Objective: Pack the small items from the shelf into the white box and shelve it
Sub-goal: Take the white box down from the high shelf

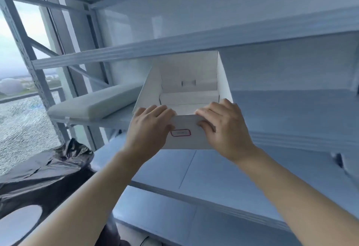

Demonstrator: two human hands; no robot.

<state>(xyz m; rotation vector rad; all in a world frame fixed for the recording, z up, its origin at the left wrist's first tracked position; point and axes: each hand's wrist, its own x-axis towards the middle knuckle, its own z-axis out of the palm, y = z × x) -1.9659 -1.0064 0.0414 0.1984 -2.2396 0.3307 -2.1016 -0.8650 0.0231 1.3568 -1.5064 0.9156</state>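
Observation:
The open white box rests on the middle shelf board, its back end under the shelf above. A red-outlined label sits on its near wall. Inside lie flat white packets, stacked low against the far wall. My left hand grips the near wall at its left corner, fingers hooked over the rim. My right hand grips the same wall at the right corner, fingers over the rim.
A long flat white package lies on the same shelf, just left of the box. A black plastic bag bulges at lower left by the window. The lower shelf board lies beneath my arms. Metal uprights stand at the left.

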